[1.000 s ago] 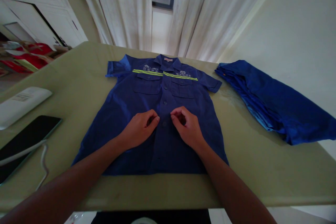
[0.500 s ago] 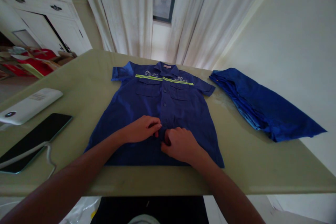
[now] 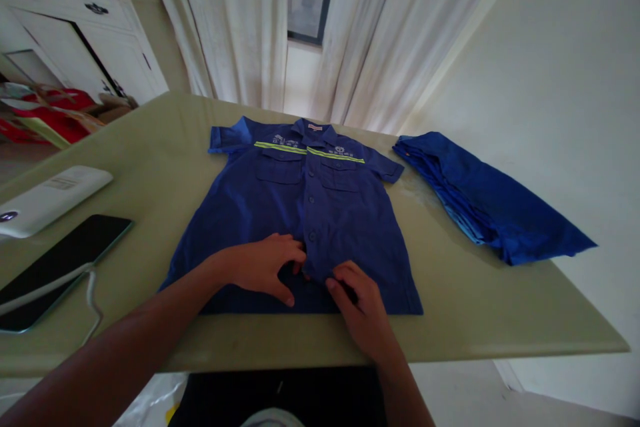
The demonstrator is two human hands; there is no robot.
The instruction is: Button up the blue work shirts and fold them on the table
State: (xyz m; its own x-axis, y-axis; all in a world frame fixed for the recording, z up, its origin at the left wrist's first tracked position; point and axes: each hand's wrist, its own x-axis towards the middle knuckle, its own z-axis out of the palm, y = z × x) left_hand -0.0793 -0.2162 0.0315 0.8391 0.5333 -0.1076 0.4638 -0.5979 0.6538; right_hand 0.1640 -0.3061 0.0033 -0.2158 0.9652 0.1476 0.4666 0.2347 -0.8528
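Note:
A blue short-sleeved work shirt [image 3: 280, 213] with a yellow-green reflective stripe lies flat, front up, on the pale green table [image 3: 165, 167]. My left hand [image 3: 265, 267] rests on the lower front by the button strip, fingers curled, pinching the cloth. My right hand [image 3: 363, 307] is near the hem, just right of the strip, its fingers bent and gripping the fabric edge. The two hands are close together at the lowest part of the shirt front.
A folded pile of blue cloth [image 3: 480, 193] lies at the table's right. On the left lie a white device [image 3: 47, 200], a dark phone [image 3: 55, 267] and a white cable [image 3: 93, 293]. White curtains [image 3: 240, 20] and a white cabinet [image 3: 65, 33] stand behind.
Both hands have moved down the button strip toward the hem. The right hand has slid nearer to the table's front edge.

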